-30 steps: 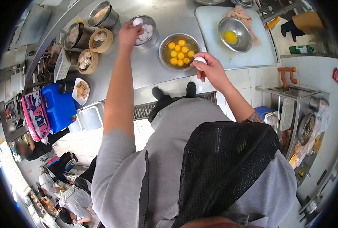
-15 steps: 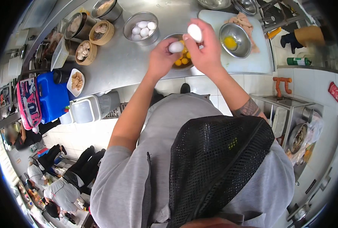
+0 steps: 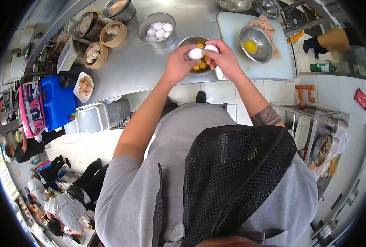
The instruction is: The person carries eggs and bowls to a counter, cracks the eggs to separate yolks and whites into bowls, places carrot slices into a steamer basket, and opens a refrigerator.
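My left hand (image 3: 181, 64) is closed around a white egg (image 3: 195, 54). Close beside it, my right hand (image 3: 225, 61) grips a second white egg (image 3: 211, 48), and the two eggs are touching or nearly so. Both hands are above a metal bowl (image 3: 183, 42) that holds several yolks (image 3: 202, 65); the hands cover part of it. To the left stands a metal bowl of whole white eggs (image 3: 160, 33). A smaller metal bowl (image 3: 263, 57) with yellow yolk and clear liquid in it rests on the white cutting board (image 3: 282, 70) at right.
Two bamboo steamers (image 3: 119, 39) with food and a white dish (image 3: 84, 99) sit at the counter's left. Raw-looking meat or skin (image 3: 265, 24) lies behind the small bowl. Other people (image 3: 65, 210) work at lower left. Plastic bins (image 3: 93, 119) stand below the counter edge.
My right hand has come down and left from a raised position, bringing its egg to the one in my left hand. The left hand has moved slightly right.
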The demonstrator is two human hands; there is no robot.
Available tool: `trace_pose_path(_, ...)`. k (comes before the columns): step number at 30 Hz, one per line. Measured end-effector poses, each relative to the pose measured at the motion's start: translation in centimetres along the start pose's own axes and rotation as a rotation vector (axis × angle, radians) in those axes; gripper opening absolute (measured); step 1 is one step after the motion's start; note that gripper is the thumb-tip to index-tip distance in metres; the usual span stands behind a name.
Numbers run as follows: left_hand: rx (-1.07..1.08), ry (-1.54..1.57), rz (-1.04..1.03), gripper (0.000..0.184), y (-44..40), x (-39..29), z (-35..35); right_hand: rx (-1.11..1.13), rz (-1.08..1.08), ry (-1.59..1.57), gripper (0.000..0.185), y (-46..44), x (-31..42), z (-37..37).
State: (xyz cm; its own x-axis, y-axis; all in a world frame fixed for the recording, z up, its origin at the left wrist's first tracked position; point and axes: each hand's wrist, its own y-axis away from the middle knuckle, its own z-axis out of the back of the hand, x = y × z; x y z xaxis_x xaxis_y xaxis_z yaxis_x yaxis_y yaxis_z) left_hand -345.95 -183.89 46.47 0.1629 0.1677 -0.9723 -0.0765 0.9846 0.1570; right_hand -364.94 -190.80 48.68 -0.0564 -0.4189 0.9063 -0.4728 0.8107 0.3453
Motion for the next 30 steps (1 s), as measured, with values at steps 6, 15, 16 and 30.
trace_pose_path(6, 0.128, 0.004, 0.099, 0.052, 0.4, -1.3, 0.8, 0.037, 0.103, 0.328, 0.042, -0.5, -0.8, 0.6)
trace_pose_path(15, 0.082, 0.004, 0.107, 0.043, 0.2, -0.4, -0.4, 0.001, 0.099, 0.307, 0.037, 0.1, -0.8, 0.6)
trace_pose_path(16, 0.037, 0.022, 0.129, 0.04, 0.3, -0.2, -0.5, -0.008, 0.101, 0.304, 0.037, 0.1, -0.9, 0.9)
trace_pose_path(30, -0.009, -0.424, -0.057, 0.039, -1.5, 1.0, -1.1, -0.044, 0.272, 0.809, 0.029, -1.1, -1.1, 0.0)
